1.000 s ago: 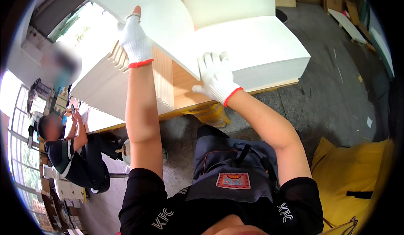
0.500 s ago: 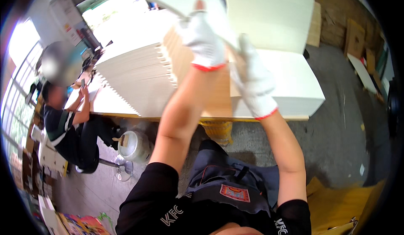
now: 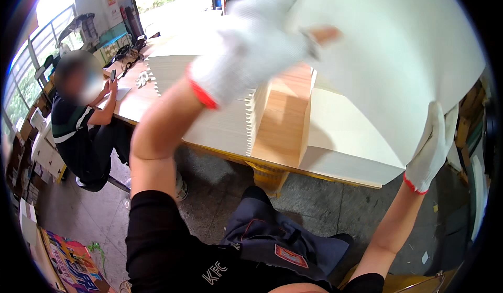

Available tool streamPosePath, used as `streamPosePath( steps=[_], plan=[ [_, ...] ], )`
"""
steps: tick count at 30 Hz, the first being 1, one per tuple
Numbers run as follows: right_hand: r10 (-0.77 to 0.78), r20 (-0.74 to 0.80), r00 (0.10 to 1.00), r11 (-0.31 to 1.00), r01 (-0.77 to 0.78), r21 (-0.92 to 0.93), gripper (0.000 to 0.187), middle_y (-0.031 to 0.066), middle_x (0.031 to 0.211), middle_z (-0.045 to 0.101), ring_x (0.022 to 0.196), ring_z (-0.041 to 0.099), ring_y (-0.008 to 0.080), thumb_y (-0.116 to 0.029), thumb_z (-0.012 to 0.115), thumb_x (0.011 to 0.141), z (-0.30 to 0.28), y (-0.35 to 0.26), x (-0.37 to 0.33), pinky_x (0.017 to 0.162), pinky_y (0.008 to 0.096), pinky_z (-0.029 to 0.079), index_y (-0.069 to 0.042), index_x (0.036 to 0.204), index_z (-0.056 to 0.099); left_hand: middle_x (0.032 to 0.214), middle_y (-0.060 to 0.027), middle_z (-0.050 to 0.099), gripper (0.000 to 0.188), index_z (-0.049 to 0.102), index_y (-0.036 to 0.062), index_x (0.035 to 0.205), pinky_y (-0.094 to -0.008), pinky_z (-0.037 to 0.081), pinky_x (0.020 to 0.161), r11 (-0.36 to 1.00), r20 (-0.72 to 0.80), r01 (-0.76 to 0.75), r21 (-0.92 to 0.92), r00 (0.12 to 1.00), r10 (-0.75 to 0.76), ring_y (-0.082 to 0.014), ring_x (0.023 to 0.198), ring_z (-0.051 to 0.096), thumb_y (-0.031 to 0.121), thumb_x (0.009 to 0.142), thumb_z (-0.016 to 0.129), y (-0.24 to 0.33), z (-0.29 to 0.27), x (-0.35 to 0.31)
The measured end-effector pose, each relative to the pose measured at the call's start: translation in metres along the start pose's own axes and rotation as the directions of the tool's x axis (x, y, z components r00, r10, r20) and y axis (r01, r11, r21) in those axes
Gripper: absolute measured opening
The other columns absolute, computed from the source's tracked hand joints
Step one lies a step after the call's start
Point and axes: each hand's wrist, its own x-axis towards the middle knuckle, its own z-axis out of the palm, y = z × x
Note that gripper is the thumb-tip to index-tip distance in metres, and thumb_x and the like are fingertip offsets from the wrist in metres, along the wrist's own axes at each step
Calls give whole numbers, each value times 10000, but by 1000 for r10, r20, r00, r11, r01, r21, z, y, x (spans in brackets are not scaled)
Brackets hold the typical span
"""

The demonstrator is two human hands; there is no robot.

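White knitted gloves cover both hands. The right hand (image 3: 429, 149) has its fingers (image 3: 433, 117) nearly straight along the near right edge of a large white sheet (image 3: 398, 57); whether they pinch it or only steady it, I cannot tell. Motion blurs the left hand (image 3: 251, 52), its bare thumb (image 3: 325, 34) pointing across the sheet; how tightly its fingers are curled, and whether they grip, cannot be made out.

That sheet tilts up above a white stack (image 3: 351, 167) at the right end of the desk (image 3: 128, 73), one corner reaching down near the stack's front right corner. Leftward along the front edge come a wood-grain strip (image 3: 285, 115) and a stack with toothed edges (image 3: 215, 130).

A weak hold on either side could let so broad a sheet twist or slide off the right end. A low corner might catch the stack and push it askew, or snag on the teeth.
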Motion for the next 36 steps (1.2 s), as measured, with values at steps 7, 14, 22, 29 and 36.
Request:
streamPosePath(
  steps=[7,14,22,29,36],
  plan=[
    [-154,127,980,975,130,180,624,247,1527,435,1410,460,291,-141,585,985,124,-31,48,1175,346,382,70,1520,345,1364,-160,553,590,333,-32,1516,-264,616,726,664,317,424,-616,905,-283,-190,1046,658,198,1031,579,-136,-128,-1],
    [34,474,880,744,-339,576,339,170,1225,632,1167,610,221,-11,597,965,274,-48,77,1074,304,476,111,1272,524,1343,-141,583,700,406,-31,1477,-329,553,854,739,21,422,-525,875,-484,-245,951,662,242,900,693,-286,-196,7],
    [216,741,635,721,409,-560,668,95,937,712,885,663,188,-686,702,802,300,-9,55,781,345,479,-46,993,661,989,-133,704,338,696,84,1201,-317,504,733,643,278,440,627,645,-712,-181,846,633,297,969,573,-267,-177,-43],
    [137,849,510,832,406,-378,657,62,824,703,773,646,179,-693,661,807,258,-59,23,732,345,485,-83,1042,730,960,-68,744,415,702,102,1256,-296,525,746,840,420,386,380,737,-529,-144,786,648,344,919,714,-277,-206,-67],
    [64,833,550,895,337,-291,359,59,841,726,736,624,109,-376,773,860,242,-59,5,689,266,485,-90,1077,768,971,-45,742,379,736,68,1207,-255,496,863,828,391,442,345,734,-555,-114,903,667,214,861,782,-278,-199,-72]
  ],
)
